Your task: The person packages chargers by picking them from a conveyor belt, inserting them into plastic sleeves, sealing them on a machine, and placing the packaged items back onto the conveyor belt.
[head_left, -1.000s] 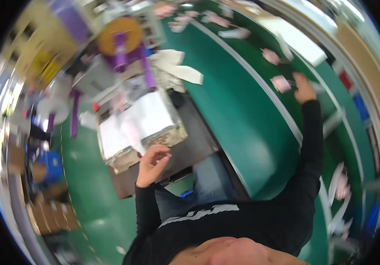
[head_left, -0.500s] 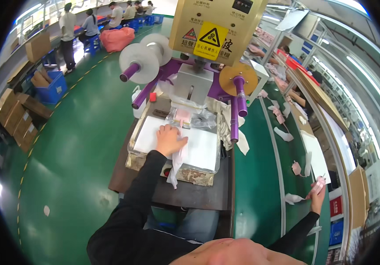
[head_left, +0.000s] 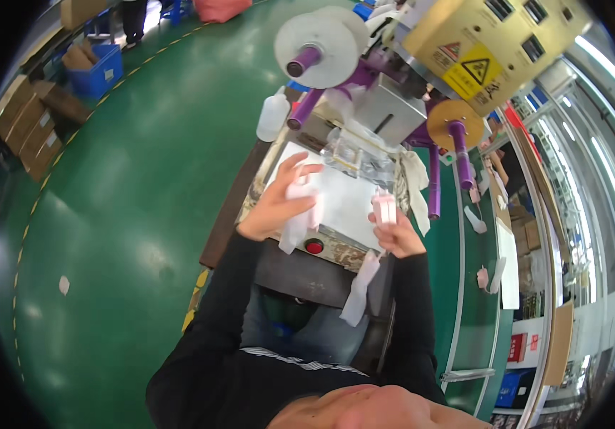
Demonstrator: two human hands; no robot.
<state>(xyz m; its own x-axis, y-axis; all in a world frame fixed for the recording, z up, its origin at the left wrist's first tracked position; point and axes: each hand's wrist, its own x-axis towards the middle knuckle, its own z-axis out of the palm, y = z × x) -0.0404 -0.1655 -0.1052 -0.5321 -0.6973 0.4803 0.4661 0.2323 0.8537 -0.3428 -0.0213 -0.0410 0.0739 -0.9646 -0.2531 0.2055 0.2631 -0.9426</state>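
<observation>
My left hand [head_left: 279, 204] is over the left part of a white board [head_left: 350, 204], its fingers curled around a pale pink piece [head_left: 301, 190]. A limp white sleeve [head_left: 293, 232] hangs below that piece. At the board's right edge, my right hand [head_left: 400, 234] grips a small pink plastic piece [head_left: 384, 209] between thumb and fingers. From under this hand another white sleeve [head_left: 359, 289] dangles past the bench edge. Beyond the board, a grey metal press head [head_left: 391, 111] stands above clear plastic film [head_left: 354, 154].
A gold machine housing [head_left: 497, 50] with purple rods towers at the far right. A red button [head_left: 314, 246] sits on the base's front. A white bottle [head_left: 272, 116] stands left of the base. Along the right runs a green conveyor [head_left: 442, 307] with more pink pieces and white sleeves.
My right hand has come from the conveyor to the board, bringing a pink piece. My left hand has lifted the other piece out from near the press. The view has turned left.
</observation>
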